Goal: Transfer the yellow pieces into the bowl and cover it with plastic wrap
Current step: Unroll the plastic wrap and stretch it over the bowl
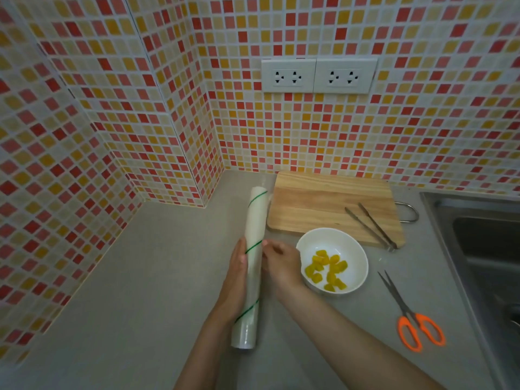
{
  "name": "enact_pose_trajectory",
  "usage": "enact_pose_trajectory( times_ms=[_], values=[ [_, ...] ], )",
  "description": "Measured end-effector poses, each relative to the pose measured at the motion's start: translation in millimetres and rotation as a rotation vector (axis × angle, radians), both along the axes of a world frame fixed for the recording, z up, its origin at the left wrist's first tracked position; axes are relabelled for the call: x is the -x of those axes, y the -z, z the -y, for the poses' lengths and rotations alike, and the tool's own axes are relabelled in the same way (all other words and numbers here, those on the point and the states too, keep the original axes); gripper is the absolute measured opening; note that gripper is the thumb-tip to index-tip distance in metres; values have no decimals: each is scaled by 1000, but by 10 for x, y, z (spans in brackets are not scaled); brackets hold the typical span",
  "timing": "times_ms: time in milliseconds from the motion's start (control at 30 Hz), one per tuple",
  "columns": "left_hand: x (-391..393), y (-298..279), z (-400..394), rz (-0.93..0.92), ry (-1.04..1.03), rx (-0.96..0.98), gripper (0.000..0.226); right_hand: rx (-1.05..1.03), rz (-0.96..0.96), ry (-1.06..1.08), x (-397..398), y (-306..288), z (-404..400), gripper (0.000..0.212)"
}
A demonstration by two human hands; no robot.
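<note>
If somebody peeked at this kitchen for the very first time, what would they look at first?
Probably the two hands in the middle: the left hand holds a long roll of plastic wrap while the right hand picks at its side. Right beside them sits a white bowl with bright yellow pieces inside. The orange-handled scissors on the counter to the right stand out too.

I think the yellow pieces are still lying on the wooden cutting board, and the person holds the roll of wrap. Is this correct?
Not quite. In the head view the yellow pieces already lie in the white bowl, not on the wooden cutting board. The rest holds: the left hand holds the roll of wrap.
</note>
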State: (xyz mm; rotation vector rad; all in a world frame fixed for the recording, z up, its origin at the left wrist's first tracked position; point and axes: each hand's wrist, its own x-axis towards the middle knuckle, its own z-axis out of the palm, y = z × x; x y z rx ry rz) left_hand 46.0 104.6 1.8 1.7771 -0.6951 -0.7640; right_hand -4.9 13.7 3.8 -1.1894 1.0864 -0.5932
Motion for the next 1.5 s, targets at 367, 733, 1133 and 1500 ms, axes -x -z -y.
enact_pose_trajectory(
  times_ms=[367, 733, 1133, 1500],
  values=[
    [295, -505, 461, 87, 54, 285, 40, 111, 187, 182, 153, -666, 385, 15],
    [455, -650, 813, -469, 127, 458, 60, 441, 104, 204, 557, -782, 542, 17],
    [440, -723, 803, -344, 271, 387, 54, 621, -43, 293, 737, -824, 598, 12],
    [442, -803, 791, -427, 402, 364, 74, 233, 69, 170, 991, -879, 728, 16]
  ],
)
